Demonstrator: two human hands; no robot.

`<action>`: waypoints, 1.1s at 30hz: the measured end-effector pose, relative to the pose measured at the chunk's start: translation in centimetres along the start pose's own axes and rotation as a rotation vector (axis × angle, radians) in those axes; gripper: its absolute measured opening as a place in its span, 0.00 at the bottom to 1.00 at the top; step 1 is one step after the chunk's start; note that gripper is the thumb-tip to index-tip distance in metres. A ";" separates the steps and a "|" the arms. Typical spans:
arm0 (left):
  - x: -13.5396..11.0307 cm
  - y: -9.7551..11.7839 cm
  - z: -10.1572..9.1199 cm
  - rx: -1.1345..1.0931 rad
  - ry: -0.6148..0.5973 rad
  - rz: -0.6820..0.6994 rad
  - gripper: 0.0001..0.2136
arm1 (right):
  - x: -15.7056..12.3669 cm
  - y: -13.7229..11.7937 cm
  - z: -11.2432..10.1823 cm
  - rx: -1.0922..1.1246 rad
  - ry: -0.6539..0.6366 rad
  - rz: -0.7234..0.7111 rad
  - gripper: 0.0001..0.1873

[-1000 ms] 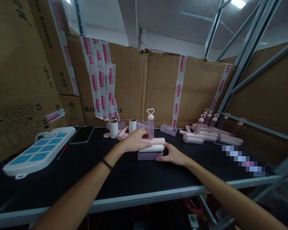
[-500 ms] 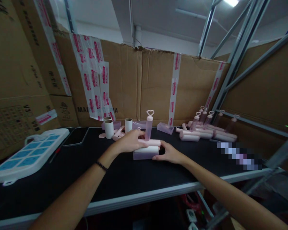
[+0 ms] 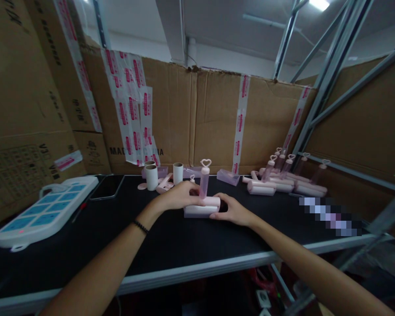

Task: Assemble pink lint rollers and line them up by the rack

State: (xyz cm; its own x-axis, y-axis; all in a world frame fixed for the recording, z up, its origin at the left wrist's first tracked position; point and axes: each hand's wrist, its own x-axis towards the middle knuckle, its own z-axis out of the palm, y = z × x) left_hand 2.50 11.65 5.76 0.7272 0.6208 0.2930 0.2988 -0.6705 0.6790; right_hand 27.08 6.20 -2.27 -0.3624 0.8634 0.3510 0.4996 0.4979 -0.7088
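A pink lint roller [image 3: 212, 202] with a heart-shaped loop on its upright translucent handle [image 3: 204, 182] is between my hands at the middle of the table. Its white roll [image 3: 208, 209] sits low in a translucent purple cover [image 3: 197, 215]. My left hand [image 3: 179, 195] is closed on the roller's pink top, left of the handle. At the right end, my right hand [image 3: 232, 210] grips the cover and roller end between thumb and fingers. The left fingertips are partly hidden behind the roller.
White paper rolls [image 3: 152, 178], pink parts [image 3: 165, 184] and purple covers [image 3: 228, 177] lie along the back. Several lint rollers [image 3: 261, 188] stand at the right. A power strip [image 3: 49, 210] and a phone [image 3: 107, 187] lie at the left. A cardboard wall [image 3: 213, 118] rises behind.
The lint roller has moved down into the purple cover, and less of the white roll shows above it. Both hands keep their grip; the view has shifted slightly.
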 end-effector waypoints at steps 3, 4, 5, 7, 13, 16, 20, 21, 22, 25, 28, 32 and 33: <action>0.0 0.0 -0.6 -0.039 0.029 -0.008 0.10 | 0.0 0.0 0.0 -0.006 -0.002 -0.001 0.29; 0.0 0.0 -0.8 -0.022 0.029 -0.024 0.10 | 0.0 0.0 0.0 -0.008 -0.002 -0.002 0.30; 0.1 -0.1 -0.9 0.009 0.018 -0.046 0.09 | 0.0 0.0 0.0 -0.011 0.000 -0.002 0.30; 0.2 -0.3 -0.9 0.086 -0.032 -0.091 0.08 | 0.1 0.1 0.1 -0.021 0.003 -0.002 0.31; 0.6 -0.8 -0.6 0.144 -0.122 -0.099 0.08 | -0.1 0.1 0.2 -0.055 -0.001 -0.020 0.31; 0.6 -0.9 -0.6 0.140 -0.125 -0.098 0.08 | -0.1 -0.6 0.3 -0.071 0.026 -0.075 0.40; 0.3 -0.9 -0.8 0.130 -0.119 -0.072 0.08 | 0.6 -2.4 0.5 -0.203 0.035 -0.158 0.43; 0.1 -0.8 -0.9 0.141 -0.110 -0.060 0.09 | 0.9 -2.8 0.6 -0.250 0.016 -0.162 0.39; 0.0 -0.7 -1.0 0.156 -0.100 -0.042 0.08 | 1.1 -3.2 0.8 -0.292 -0.008 -0.158 0.35; -0.4 -0.6 -1.5 0.201 -0.017 0.042 0.07 | 1.5 -3.8 0.7 -0.376 -0.053 -0.124 0.28; -0.5 -1.0 -1.9 0.245 0.122 0.105 0.09 | 0.7 -3.4 -0.4 -0.417 -0.040 -0.077 0.28; -0.3 -1.7 -2.1 0.300 0.215 0.113 0.09 | -2.1 -0.8 -4.4 -0.490 0.017 -0.010 0.26; -0.3 -1.8 -2.0 0.311 0.222 0.116 0.09 | -3.1 0.1 -5.7 -0.515 0.037 0.021 0.25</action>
State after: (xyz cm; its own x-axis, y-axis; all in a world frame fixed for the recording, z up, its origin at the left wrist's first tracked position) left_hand 0.54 13.51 5.84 0.6260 0.5836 0.5173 0.4200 -0.8112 0.4068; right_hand 32.78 4.08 0.06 -0.3245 0.8714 0.3680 0.8327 0.4477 -0.3258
